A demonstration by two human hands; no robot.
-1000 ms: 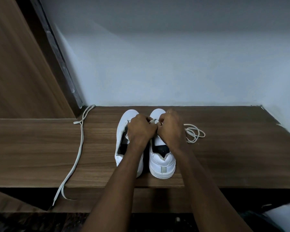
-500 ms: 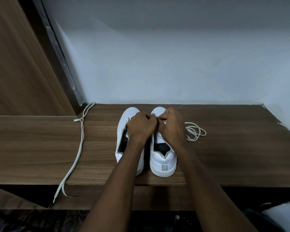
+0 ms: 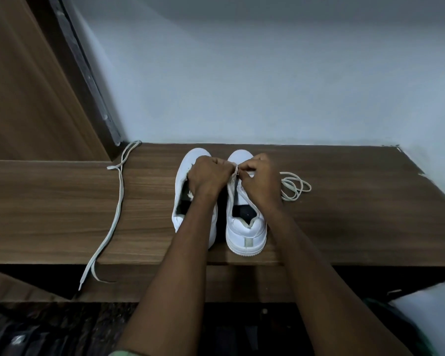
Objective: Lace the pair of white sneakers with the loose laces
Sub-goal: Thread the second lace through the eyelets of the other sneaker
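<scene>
Sneakers (image 3: 244, 227) sit under both hands' grip (image 3: 238, 172) on lace (image 3: 294, 187).

No text, brand, number or sign can be read anywhere; the white sneakers (image 3: 246, 227) show no legible marking.

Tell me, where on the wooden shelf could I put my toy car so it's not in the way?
The widest bare wood lies between the flat lace on the left and the left shoe. More bare wood sits right of the coiled lace, toward the shelf end. The middle is crowded: both shoes side by side, with the left hand and right hand working over the right shoe.
</scene>
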